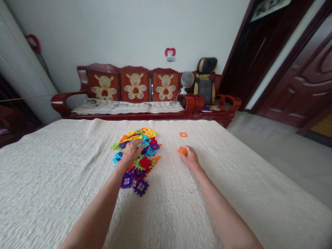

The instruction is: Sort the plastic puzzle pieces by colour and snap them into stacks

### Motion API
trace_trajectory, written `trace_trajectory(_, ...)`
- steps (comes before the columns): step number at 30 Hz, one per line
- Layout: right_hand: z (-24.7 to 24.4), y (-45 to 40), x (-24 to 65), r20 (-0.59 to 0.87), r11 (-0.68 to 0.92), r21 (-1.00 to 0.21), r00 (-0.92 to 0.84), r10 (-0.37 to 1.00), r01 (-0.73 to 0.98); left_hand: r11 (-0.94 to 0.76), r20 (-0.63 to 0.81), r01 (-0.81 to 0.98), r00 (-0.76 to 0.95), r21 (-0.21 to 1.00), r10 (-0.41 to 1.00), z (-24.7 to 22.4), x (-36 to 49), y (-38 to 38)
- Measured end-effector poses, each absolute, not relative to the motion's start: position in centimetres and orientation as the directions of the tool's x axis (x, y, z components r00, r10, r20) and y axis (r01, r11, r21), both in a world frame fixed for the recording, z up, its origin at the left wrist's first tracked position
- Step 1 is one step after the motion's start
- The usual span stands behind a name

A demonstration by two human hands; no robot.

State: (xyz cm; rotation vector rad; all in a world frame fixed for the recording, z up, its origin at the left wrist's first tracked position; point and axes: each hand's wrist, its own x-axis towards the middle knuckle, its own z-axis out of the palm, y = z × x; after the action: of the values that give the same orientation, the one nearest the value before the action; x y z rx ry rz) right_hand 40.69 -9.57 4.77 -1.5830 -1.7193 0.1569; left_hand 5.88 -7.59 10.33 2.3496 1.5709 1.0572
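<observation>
Right hand (pixel 191 157) pinches an orange piece (pixel 182 150) between thumb and fingers, just above or against the white quilt (pixel 171 214); I cannot tell which. Beyond it, an orange frame (pixel 183 134) lies flat and apart. The left hand (pixel 132 150) reaches over the pile (pixel 145 164), its fingers bent onto the upper part; whether they grip anything is hidden.

The pieces look like thin plastic with notched edges, some with window-like openings, so each should be light, stiff and a little slippery on its smooth faces. The notched rim seems the best place to take hold; slim inner bars could snap if bent hard. Overlapping teeth may drag neighbours along when one is lifted.

No container shows around the pile: it lies loose on the quilt, with a purple piece (pixel 140 187) at its near end.
</observation>
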Motion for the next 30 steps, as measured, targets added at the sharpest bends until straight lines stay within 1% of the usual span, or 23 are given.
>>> trace_trajectory(3, 5.0, -7.8, 41.8, 0.442, 0.164, -0.558, 0.125, 0.888, 0.814, -0.139, 0.357, 0.833, -0.074, 0.536, 0.931, 10.2, 2.3, -5.8)
trace_trajectory(5, 4.8, -7.0, 42.2, 0.441, 0.164, -0.538, 0.11, 0.891, 0.827, 0.017, 0.258, 0.83, -0.192, 0.557, 0.947, 9.8, 0.4, -5.3)
trace_trajectory(6, 4.6, -6.7, 42.3, 0.445, 0.174, -0.523, 0.093, 0.891, 0.834, 0.064, 0.222, 0.823, -0.226, 0.564, 0.949, 9.5, -0.3, -5.2)
trace_trajectory(8, 4.1, -6.3, 42.2, 0.465, 0.173, -0.497, 0.092, 0.881, 0.85, 0.072, 0.206, 0.812, -0.231, 0.579, 0.951, 9.0, -1.0, -5.2)
trace_trajectory(11, 3.5, -6.1, 41.9, 0.488, 0.068, -0.467, 0.193, 0.852, 0.882, -0.022, 0.264, 0.807, -0.168, 0.59, 0.95, 8.5, -0.8, -5.2)
trace_trajectory(14, 3.7, -6.1, 41.5, 0.454, -0.069, -0.413, 0.271, 0.849, 0.908, -0.047, 0.269, 0.792, -0.15, 0.608, 0.951, 8.2, -0.4, -5.0)
trace_trajectory(17, 4.1, -6.2, 41.4, 0.41, -0.118, -0.358, 0.27, 0.871, 0.926, -0.065, 0.28, 0.763, -0.155, 0.643, 0.947, 8.0, -0.6, -4.9)
trace_trajectory(19, 4.5, -6.4, 41.3, 0.389, -0.116, -0.344, 0.254, 0.885, 0.932, -0.027, 0.297, 0.748, -0.23, 0.663, 0.927, 7.9, -1.1, -4.8)
trace_trajectory(21, 4.7, -6.5, 41.2, 0.38, -0.113, -0.341, 0.247, 0.892, 0.933, 0.057, 0.296, 0.736, -0.34, 0.674, 0.892, 7.8, -1.9, -4.7)
trace_trajectory(24, 5.1, -6.8, 41.0, 0.366, -0.121, -0.337, 0.248, 0.897, 0.934, 0.175, 0.279, 0.739, -0.447, 0.65, 0.85, 7.5, -3.2, -4.6)
trace_trajectory(27, 5.5, -7.0, 40.8, 0.336, -0.127, -0.328, 0.242, 0.91, 0.936, 0.276, 0.227, 0.765, -0.479, 0.582, 0.848, 7.0, -4.3, -4.3)
trace_trajectory(30, 5.9, -7.0, 40.4, 0.311, -0.143, -0.304, 0.24, 0.92, 0.942, 0.268, 0.175, 0.808, -0.411, 0.526, 0.895, 6.0, -4.8, -3.6)
